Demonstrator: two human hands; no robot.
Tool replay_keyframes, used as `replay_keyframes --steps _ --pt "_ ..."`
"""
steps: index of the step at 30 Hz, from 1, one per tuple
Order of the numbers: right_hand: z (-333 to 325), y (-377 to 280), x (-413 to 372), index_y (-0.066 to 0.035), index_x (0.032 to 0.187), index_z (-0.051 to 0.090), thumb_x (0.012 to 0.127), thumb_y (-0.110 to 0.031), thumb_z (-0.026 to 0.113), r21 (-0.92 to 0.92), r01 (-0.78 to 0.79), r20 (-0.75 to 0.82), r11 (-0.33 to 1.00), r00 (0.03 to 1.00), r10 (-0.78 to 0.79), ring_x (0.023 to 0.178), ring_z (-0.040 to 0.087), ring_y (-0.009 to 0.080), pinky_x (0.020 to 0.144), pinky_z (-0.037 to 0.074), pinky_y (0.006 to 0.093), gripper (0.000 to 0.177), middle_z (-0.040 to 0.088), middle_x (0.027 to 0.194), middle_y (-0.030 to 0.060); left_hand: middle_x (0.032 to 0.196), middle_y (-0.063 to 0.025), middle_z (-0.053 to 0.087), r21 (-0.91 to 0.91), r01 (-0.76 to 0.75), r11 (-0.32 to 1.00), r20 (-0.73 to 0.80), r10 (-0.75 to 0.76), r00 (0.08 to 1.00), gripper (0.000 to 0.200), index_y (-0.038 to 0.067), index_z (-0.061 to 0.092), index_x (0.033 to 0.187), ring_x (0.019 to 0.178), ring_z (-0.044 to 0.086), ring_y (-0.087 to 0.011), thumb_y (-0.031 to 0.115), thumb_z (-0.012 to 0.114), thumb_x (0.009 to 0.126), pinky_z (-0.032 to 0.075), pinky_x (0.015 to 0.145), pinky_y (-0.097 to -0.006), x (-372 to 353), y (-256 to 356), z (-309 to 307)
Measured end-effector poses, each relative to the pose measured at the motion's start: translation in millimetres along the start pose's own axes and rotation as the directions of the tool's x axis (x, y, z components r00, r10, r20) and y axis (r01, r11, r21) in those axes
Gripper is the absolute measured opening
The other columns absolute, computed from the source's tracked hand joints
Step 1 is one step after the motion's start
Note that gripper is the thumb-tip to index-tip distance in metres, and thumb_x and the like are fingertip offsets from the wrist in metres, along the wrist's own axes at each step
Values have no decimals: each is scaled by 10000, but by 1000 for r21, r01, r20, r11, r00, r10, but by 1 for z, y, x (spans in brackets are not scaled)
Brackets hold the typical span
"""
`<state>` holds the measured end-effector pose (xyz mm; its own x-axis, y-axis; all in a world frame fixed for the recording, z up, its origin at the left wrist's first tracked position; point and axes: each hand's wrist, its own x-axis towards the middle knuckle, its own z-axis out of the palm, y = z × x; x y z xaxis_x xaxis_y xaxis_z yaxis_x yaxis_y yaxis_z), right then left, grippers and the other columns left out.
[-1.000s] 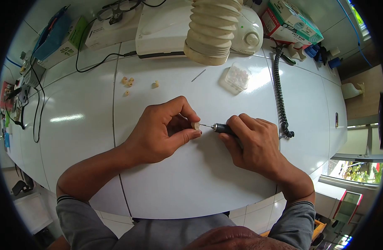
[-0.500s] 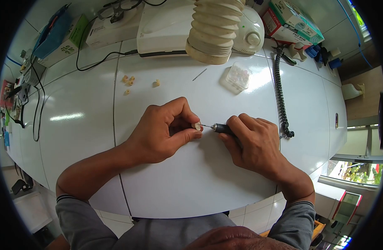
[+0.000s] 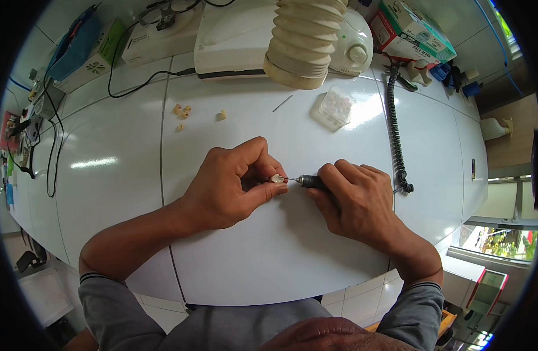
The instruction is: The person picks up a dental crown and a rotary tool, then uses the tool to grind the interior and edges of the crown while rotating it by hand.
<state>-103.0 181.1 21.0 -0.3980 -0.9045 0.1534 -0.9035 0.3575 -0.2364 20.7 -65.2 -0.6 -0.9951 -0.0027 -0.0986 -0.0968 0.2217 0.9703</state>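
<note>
Between the thumb and fingertips of my left hand (image 3: 234, 181) is a small whitish dental crown (image 3: 276, 178), partly covered by the fingers. My right hand (image 3: 358, 199) is wrapped round a black rotary handpiece (image 3: 311, 181), held level and pointing left. Its thin metal bur (image 3: 290, 179) reaches to the crown; whether the tip touches it I cannot make out. Several yellowish tooth-like pieces (image 3: 183, 112) lie on the white table beyond my left hand, with one more piece (image 3: 223, 114) a little to their right.
A ribbed suction hose (image 3: 301, 47) hangs over the table's back. A clear plastic box (image 3: 336, 108) with pale pieces and a thin metal rod (image 3: 282, 103) lie ahead. The coiled black cord (image 3: 394, 128) runs at right. Face mask boxes (image 3: 412, 35) stand behind.
The crown has been turned in my left fingers, showing a different, broader side. My right hand and the handpiece have barely moved.
</note>
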Motion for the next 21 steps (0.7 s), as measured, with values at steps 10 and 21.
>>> replay_keyframes --steps 10,21 --pt "-1 0 0 -123 963 666 1029 -348 822 0 10 10 1000 1000 -10 584 638 239 570 495 393 281 598 760 22 1093 -177 816 -17 -3 1000 -9 3 1000 264 0 572 1016 1003 788 -139 -28 834 1006 665 905 -308 0 0 2" --pt "-2 2 1 -123 970 670 1027 -345 823 11 26 17 1000 1000 -26 583 640 242 568 495 394 276 603 760 23 1093 -172 811 -39 -37 999 -21 36 999 240 -7 585 1029 1009 781 -135 -51 820 1007 660 897 -300 -2 -3 3"
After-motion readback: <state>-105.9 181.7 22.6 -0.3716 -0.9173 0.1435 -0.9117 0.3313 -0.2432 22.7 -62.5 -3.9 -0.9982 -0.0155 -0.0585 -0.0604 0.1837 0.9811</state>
